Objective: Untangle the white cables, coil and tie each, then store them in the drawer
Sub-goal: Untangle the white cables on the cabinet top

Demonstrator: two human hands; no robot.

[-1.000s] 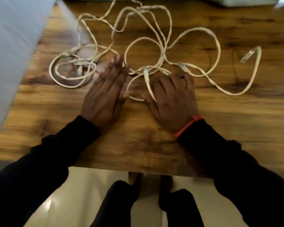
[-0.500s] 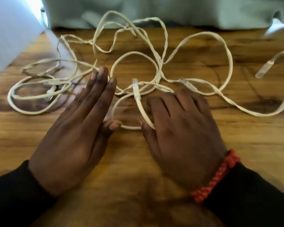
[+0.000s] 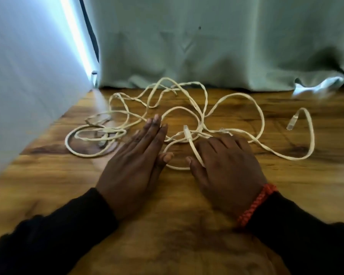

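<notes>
Big wooden tabletop [image 3: 187, 231] has the white cables [image 3: 232, 96] sprawled in one floppy, light tangle, left hand [image 3: 133, 169] flat with fingers pressed together, right hand [image 3: 226, 171] loosely curled over a strand, so I'd grab by a plug end [image 3: 292, 124]; no drawer in sight.
</notes>
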